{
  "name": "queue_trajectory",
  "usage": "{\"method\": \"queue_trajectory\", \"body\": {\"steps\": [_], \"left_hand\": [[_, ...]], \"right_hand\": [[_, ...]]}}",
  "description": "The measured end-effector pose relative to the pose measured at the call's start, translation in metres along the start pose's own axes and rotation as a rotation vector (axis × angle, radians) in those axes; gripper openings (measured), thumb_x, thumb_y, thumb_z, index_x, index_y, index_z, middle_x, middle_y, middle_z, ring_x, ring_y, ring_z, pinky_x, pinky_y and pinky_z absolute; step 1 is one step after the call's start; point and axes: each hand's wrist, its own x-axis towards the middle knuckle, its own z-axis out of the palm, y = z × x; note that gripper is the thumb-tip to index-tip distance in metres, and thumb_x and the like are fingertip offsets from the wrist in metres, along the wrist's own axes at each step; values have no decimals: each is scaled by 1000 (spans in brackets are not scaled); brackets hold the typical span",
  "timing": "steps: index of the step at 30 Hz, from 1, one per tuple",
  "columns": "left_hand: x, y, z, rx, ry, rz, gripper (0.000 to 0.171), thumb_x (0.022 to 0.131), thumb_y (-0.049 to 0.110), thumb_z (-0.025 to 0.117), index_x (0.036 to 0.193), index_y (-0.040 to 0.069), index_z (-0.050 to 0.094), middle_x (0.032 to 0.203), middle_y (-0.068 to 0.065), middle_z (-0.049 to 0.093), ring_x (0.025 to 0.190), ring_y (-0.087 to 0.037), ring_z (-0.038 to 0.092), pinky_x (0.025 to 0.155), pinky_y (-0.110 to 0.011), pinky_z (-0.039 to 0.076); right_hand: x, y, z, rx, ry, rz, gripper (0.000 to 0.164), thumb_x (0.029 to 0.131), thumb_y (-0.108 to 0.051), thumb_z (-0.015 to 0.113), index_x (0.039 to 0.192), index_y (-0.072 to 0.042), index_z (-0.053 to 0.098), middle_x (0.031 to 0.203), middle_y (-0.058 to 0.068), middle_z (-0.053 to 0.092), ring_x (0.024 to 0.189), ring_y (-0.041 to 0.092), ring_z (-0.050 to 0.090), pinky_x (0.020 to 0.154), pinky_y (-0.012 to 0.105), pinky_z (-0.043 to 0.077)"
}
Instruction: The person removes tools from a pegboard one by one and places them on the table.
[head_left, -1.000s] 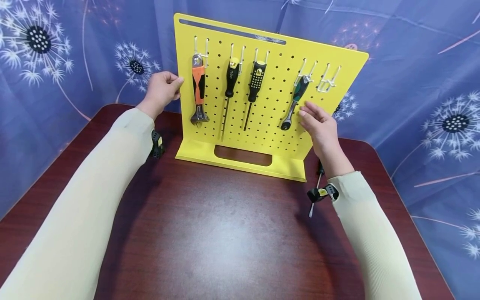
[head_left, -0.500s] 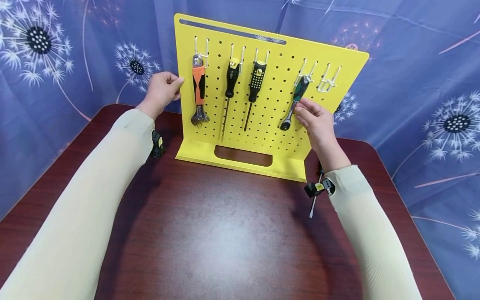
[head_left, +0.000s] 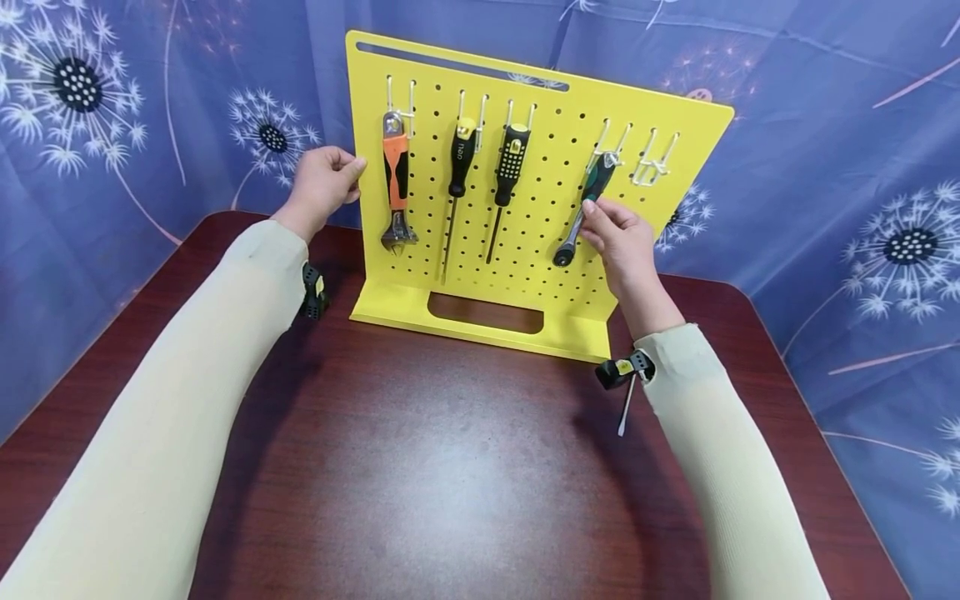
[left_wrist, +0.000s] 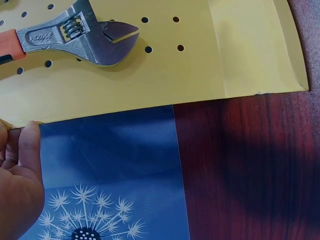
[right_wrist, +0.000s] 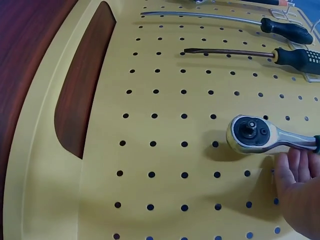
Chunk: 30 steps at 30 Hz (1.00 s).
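Observation:
A yellow pegboard [head_left: 555,175] stands upright with tools hanging from its white hooks. My left hand [head_left: 324,185] pinches its left edge between thumb and fingers, beside an adjustable wrench [head_left: 397,183] with an orange and black handle. On the right, my right hand [head_left: 624,243] holds a ratchet wrench [head_left: 596,179] just below its green and black grip, thumb in front and the other fingers behind. The handle's top end is still at its hook. In the right wrist view the ratchet head [right_wrist: 250,132] points away from the fingers, a little off the board.
Two screwdrivers [head_left: 462,158] with black and yellow handles hang mid-board. A bare hook [head_left: 651,167] is at the upper right. Another screwdriver [head_left: 626,412] lies on the dark red table [head_left: 450,467], partly hidden by the right wrist camera. A patterned blue curtain [head_left: 862,108] hangs behind.
My right hand has moved left onto the ratchet wrench and taken hold of it; its head has shifted slightly left and down. The left hand stays at the board's edge.

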Motion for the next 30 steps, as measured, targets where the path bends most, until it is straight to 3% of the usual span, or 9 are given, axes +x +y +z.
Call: {"method": "queue_trajectory", "body": {"steps": [9,17,30], "left_hand": [[0,0,0,-10,11,18,17,105,22,57,96,9,62,77,13,57,64,1,56,64,-11,51],[-1,0,0,9,3,-1,17,106,24,56,99,9,62,81,12,57,67,0,57,65,-11,52],[-1,-1,0,6,5,-5,16,106,24,56,97,11,61,82,11,56,68,-1,56,66,-11,52]], "right_hand": [[2,4,6,44,66,-8,27,99,-9,67,76,-19,75,70,-6,66,66,6,61,62,15,54],[-1,3,8,31,101,4,29,99,-8,66,74,-20,74,77,-7,66,73,6,62,66,17,55],[-10,-3,9,16,91,0,27,99,-7,66,75,-18,72,80,-6,63,77,7,61,67,18,56]]}}
